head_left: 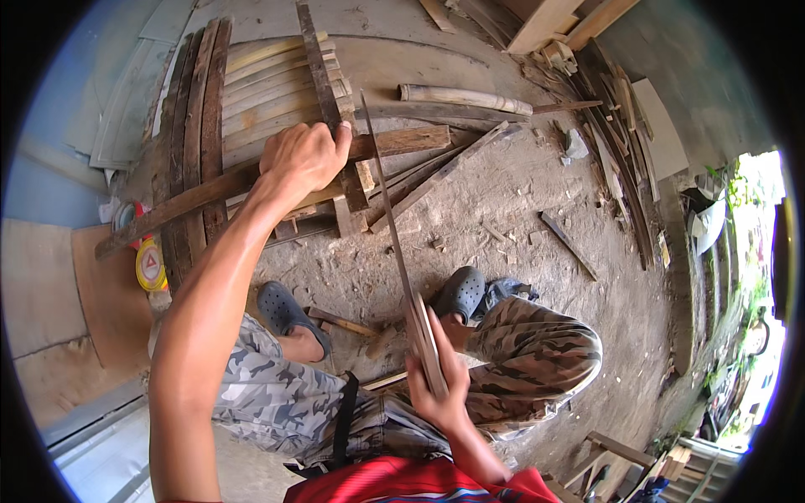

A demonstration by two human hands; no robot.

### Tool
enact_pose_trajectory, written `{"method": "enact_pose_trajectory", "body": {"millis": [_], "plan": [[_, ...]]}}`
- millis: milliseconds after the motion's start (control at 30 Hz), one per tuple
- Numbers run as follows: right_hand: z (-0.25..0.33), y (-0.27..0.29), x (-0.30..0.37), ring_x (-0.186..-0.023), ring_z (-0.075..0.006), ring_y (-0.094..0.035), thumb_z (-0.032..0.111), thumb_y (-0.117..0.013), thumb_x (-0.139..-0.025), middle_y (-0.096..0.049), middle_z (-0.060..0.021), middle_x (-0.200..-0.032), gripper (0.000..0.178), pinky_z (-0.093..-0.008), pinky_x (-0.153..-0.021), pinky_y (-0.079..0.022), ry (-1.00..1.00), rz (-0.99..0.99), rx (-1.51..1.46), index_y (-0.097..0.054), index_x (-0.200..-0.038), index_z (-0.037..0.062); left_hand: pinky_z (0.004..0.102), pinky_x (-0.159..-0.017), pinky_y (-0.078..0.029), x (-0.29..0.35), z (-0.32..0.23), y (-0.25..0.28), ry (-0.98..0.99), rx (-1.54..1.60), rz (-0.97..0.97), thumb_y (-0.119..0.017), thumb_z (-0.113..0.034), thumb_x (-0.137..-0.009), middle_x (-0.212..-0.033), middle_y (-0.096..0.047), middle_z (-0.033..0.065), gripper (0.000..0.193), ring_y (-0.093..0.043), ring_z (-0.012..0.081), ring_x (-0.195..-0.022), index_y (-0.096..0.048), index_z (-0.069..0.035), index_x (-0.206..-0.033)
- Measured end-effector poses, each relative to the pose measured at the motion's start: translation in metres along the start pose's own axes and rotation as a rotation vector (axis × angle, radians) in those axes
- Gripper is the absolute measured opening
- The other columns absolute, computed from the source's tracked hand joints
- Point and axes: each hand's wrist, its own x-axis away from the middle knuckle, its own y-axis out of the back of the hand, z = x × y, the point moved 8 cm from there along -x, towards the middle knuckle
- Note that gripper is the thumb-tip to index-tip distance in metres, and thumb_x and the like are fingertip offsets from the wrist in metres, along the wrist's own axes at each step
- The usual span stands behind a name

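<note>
Brown littered floor [511,201], blue wall [63,117], right hand [442,390] gripping saw [402,267]

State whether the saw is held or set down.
Held: the right hand grips the saw's handle, and its blade extends up across the dark plank.

I see the left hand [306,159] clamped over a dark wood strip [210,192], laid across dark planks [199,101]. Right hand [444,390] grips a handsaw [401,260] by its handle; in my head view the blade crosses the strip just right of the left hand. Pale slats [272,88] behind, bamboo length [465,98] farther right.
</note>
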Motion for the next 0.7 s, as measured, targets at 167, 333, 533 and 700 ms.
{"method": "enact_pose_trajectory", "body": {"millis": [167, 333, 533, 700], "plan": [[0.019, 0.013, 0.01, -0.075, -0.0164, -0.073, -0.004, -0.062, -0.078, -0.075, -0.0182, -0.105, 0.072, -0.0262, -0.071, -0.056, 0.116, -0.028, 0.041, -0.043, -0.148, -0.0061, 0.04, -0.037, -0.036, -0.011, -0.003, 0.014, -0.151, 0.017, -0.045, -0.038, -0.046, -0.107, -0.038, -0.044, 0.0061, 0.073, -0.04, 0.019, -0.032, -0.054, -0.006, -0.048], [0.023, -0.019, -0.141, -0.089, -0.0238, -0.074, 0.003, -0.058, -0.087, -0.071, -0.0261, -0.113, 0.066, -0.0325, -0.078, -0.056, 0.007, -0.084, -0.107, -0.043, -0.151, 0.0034, 0.0391, -0.036, -0.033, -0.015, -0.008, 0.01, -0.119, 0.038, -0.049, -0.038, -0.044, -0.108, -0.038, -0.042, 0.0049, 0.071, -0.037, 0.0175, -0.032, -0.051, -0.007, -0.048], [0.002, -0.028, -0.071, -0.094, -0.026, -0.075, -0.001, -0.058, -0.085, -0.07, -0.0244, -0.116, 0.068, -0.032, -0.079, -0.055, 0.092, -0.086, -0.138, -0.041, -0.151, 0.0008, 0.0375, -0.037, -0.035, -0.011, 0.008, 0.002, -0.049, -0.048, -0.037, -0.035, -0.047, -0.107, -0.041, -0.042, -0.0005, 0.068, -0.034, 0.014, -0.034, -0.052, -0.013, -0.052], [0.005, 0.013, 0.034, -0.07, -0.014, -0.072, -0.003, -0.061, -0.081, -0.075, -0.0154, -0.104, 0.071, -0.0254, -0.066, -0.055, 0.016, -0.006, -0.006, -0.044, -0.149, -0.003, 0.0396, -0.039, -0.038, -0.004, -0.001, 0.009, -0.111, 0.037, -0.041, -0.034, -0.043, -0.108, -0.037, -0.041, 0.0062, 0.073, -0.037, 0.019, -0.032, -0.051, -0.007, -0.046]]}}
